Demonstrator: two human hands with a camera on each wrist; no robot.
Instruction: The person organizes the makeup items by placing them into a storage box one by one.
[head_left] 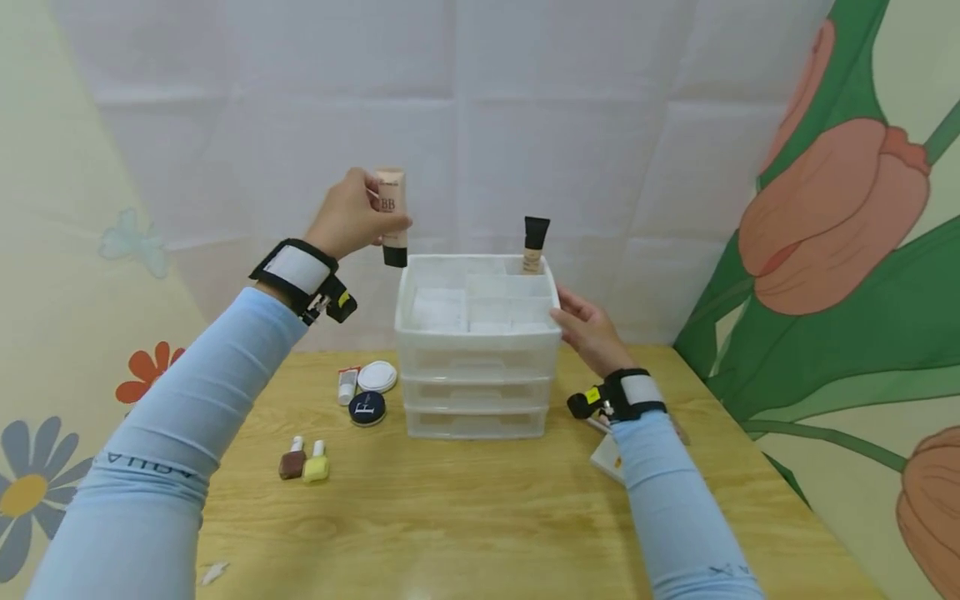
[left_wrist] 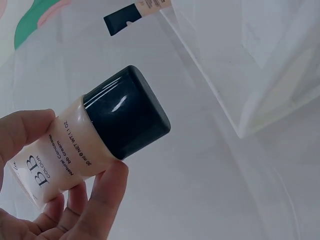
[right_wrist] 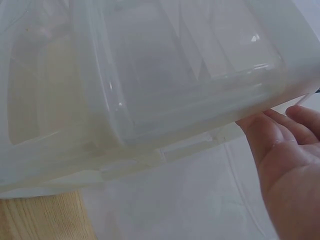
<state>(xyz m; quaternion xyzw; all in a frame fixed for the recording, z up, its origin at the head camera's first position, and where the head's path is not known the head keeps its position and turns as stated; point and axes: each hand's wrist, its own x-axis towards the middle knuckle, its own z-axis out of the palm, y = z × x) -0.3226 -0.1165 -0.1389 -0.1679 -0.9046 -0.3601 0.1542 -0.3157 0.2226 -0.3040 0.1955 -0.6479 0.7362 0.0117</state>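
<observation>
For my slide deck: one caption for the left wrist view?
Left hand pinches a black-capped BB cream tube near the clear organizer.

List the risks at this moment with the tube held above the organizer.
The left hand pinches the BB cream tube cap-down by its upper body, in the air just left of the drawer organizer; it might slip and drop outside the top tray. The foundation tube stands upright in a back compartment and may topple if knocked. The right hand only touches the organizer's side, so a bump could shift it.
</observation>
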